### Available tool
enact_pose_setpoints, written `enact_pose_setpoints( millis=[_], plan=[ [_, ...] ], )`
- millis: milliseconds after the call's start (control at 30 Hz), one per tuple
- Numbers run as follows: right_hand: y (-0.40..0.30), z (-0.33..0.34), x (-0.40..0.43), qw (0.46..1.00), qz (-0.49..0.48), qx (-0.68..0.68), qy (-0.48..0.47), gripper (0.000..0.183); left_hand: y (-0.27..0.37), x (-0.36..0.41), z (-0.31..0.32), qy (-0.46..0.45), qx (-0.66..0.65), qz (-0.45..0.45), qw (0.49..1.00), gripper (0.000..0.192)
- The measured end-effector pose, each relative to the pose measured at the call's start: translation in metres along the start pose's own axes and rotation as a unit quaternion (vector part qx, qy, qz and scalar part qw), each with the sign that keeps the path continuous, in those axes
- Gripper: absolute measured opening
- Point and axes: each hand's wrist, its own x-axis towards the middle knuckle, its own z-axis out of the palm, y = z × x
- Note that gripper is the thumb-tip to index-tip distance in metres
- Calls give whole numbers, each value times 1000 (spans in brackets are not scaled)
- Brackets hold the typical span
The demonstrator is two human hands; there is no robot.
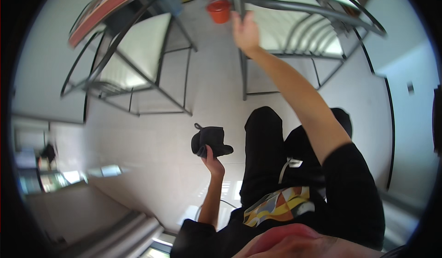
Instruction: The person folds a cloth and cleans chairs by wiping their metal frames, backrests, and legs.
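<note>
My left hand [213, 163] holds a folded dark grey cloth [212, 138] with a small hanging loop, above the tiled floor. My right hand [246, 31] reaches forward and grips the upright of a grey metal-framed chair [244, 75], beside its pale seat [276, 26]. The fingers are blurred where they meet the frame. A second metal-framed chair with a pale seat [136, 50] stands to the left, apart from both hands.
Beyond my right hand, a red bucket [219, 12] stands on the floor [165, 144]. A table with a reddish edge [114, 7] rises at the upper left. A white wall [411, 95] runs along the right, and a curtain [131, 235] hangs at the lower left.
</note>
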Motion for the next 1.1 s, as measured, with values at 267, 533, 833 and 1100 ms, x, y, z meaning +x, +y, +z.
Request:
enact_pose_setpoints(
  millis=[267, 533, 833, 1100],
  plan=[
    [62, 9, 8, 993, -73, 84, -28, 35, -34, 0, 6, 129, -4, 48, 990, 41],
    [98, 16, 15, 961, -47, 249, -106, 31, 10, 7, 64, 239, -214, 53, 945, 35],
    [107, 36, 22, 955, -97, 273, -65, 30, 98, 35, 79, 235, -237, 65, 940, 35],
    [122, 39, -2, 949, -11, 304, -80, 21, 111, 53, 83, 234, -198, 74, 949, 55]
  ],
)
